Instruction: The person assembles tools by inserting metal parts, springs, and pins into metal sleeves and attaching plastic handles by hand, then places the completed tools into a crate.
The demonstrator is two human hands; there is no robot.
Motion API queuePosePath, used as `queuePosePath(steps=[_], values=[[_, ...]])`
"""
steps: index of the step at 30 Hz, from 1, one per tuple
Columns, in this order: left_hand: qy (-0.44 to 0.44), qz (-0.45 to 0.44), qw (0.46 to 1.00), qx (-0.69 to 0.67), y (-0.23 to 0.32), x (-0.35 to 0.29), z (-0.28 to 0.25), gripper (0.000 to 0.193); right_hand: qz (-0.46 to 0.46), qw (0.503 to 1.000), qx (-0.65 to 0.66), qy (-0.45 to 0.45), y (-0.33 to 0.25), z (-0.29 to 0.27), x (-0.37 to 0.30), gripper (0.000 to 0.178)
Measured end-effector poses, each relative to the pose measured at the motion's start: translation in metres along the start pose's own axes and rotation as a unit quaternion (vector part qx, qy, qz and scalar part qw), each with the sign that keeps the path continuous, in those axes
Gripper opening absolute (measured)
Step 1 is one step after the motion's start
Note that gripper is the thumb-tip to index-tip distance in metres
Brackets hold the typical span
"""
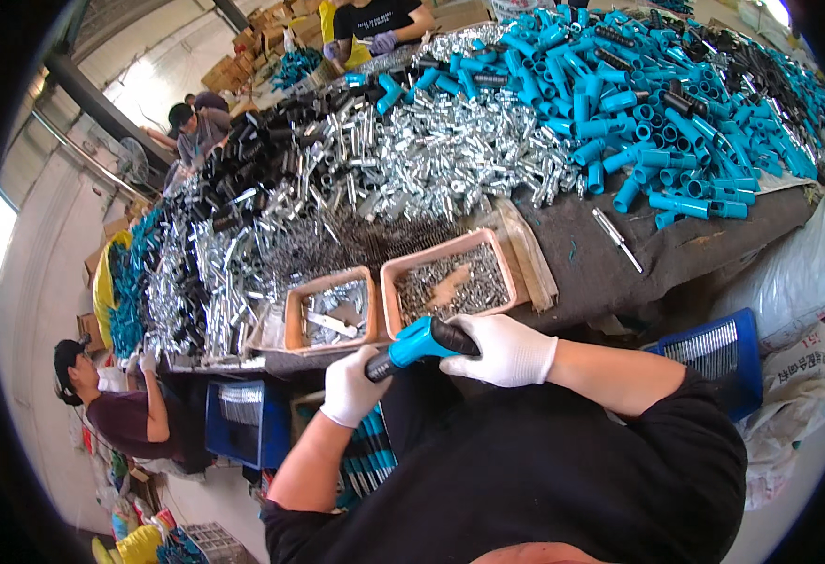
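Between my two white-gloved hands is an angled teal-and-black tool handle (416,345), held in front of my body near the table's edge. My left hand (350,386) is closed round its black lower end. On the other side, my right hand (502,351) grips the black end at the upper right; part of that end is hidden by the glove. Just beyond the handle stands a pinkish tray (390,299) of small metal parts with a scrap of cardboard in it. A second, smaller tray (292,325) beside it holds flat metal pieces.
Heaped on the table are shiny metal parts (450,155), black tubes (253,150) and teal handle shells (610,103). A screwdriver-like metal tool (616,240) lies at right. Blue crates (213,428) stand below. Co-workers are at the left (126,404) and far side (380,23).
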State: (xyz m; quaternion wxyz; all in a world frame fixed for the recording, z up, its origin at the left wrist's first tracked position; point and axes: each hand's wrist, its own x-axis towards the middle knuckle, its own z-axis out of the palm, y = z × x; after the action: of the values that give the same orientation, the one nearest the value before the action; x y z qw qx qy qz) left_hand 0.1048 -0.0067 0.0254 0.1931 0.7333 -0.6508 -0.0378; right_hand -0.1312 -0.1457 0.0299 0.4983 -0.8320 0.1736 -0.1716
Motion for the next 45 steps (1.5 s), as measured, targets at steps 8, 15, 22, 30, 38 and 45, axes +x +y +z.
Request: queuePosePath(steps=[8, 15, 22, 30, 38, 45], values=[[-0.327, -0.003, 0.924, -0.197, 0.024, 0.015, -0.085, 0.06, 0.079, 0.945, 0.3, -0.105, 0.013, -0.034, -0.013, 0.041], [0.068, 0.062, 0.749, -0.656, 0.026, 0.006, -0.043, 0.066, 0.028, 0.879, 0.473, -0.049, -0.004, -0.008, -0.006, 0.042], [0.213, -0.128, 0.527, -0.813, 0.005, 0.02, -0.036, 0.024, -0.044, 0.951, -0.299, 0.06, 0.032, -0.076, 0.041, 0.016], [0.035, -0.191, 0.707, -0.68, -0.008, 0.0, -0.013, 0.025, 0.108, 0.749, -0.645, 0.107, 0.168, -0.195, 0.023, 0.016], [-0.242, -0.168, 0.754, -0.587, 0.026, 0.007, 0.012, 0.042, 0.011, 0.898, -0.391, 0.203, 0.109, -0.197, 0.016, 0.014], [-0.317, -0.048, 0.83, -0.457, 0.044, 0.019, 0.019, 0.034, -0.061, 0.987, 0.145, -0.034, 0.001, -0.082, 0.011, 0.016]])
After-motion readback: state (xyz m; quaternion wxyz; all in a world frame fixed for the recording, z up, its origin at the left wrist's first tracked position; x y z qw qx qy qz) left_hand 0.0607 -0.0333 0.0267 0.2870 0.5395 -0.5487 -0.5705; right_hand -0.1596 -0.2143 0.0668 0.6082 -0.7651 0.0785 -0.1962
